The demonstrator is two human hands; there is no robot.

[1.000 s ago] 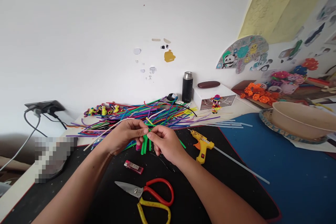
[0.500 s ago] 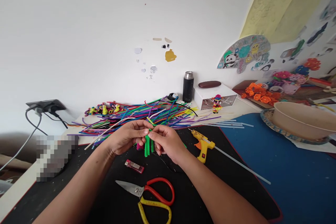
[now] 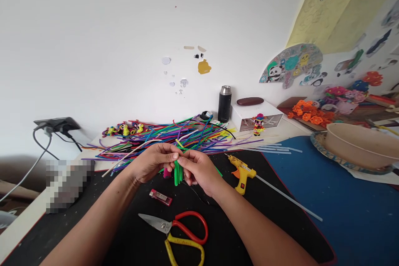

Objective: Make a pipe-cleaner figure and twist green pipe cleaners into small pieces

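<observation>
Beyond the scissors [image 3: 166, 226], the left hand [image 3: 152, 163] pinches the green pipe cleaners [image 3: 178, 173] between thumb and fingers; the lighter [image 3: 161, 197] lies just past the scissors, probably for easy reach. The right hand [image 3: 199, 169], also beyond them, grasps the hanging bundle from the other side, presumably so strands don't spread. The glue gun [image 3: 245, 171] lies beyond and right of the scissors, likely parked clear.
</observation>
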